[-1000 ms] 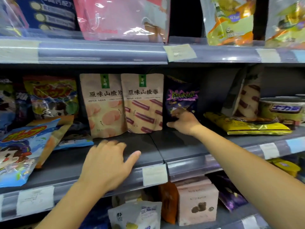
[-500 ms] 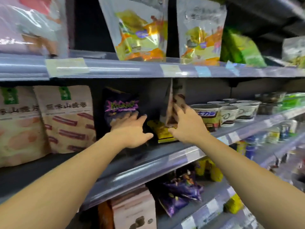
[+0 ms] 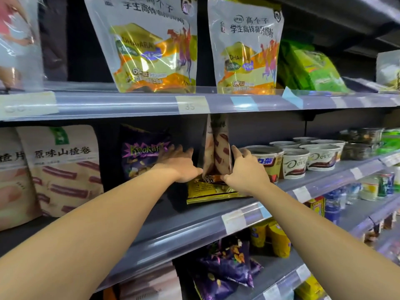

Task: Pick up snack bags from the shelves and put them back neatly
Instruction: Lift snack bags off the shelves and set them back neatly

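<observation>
Shelving [image 3: 194,226] carries packaged snacks: two clear pouches [image 3: 151,50] on the upper level; on the middle level two beige bags [image 3: 62,169], one purple bag [image 3: 140,154], one flat yellow bag [image 3: 207,191] and several cups [image 3: 295,163]. A striped bag [image 3: 218,148] stands edge-on upon the yellow bag, between the hands. The right hand [image 3: 246,174] pinches its lower right side. The left hand [image 3: 179,165], fingers spread, touches its base with the thumb.

At mid-left we see a beige bag [image 3: 62,169] banded with dark red bars; beside it a purple bag [image 3: 142,156] lettered in green; at centre a cream bag [image 3: 218,152] striped maroon, below it a yellow bag [image 3: 207,189]; at right, white cups [image 3: 294,163] carry brown swirls.
</observation>
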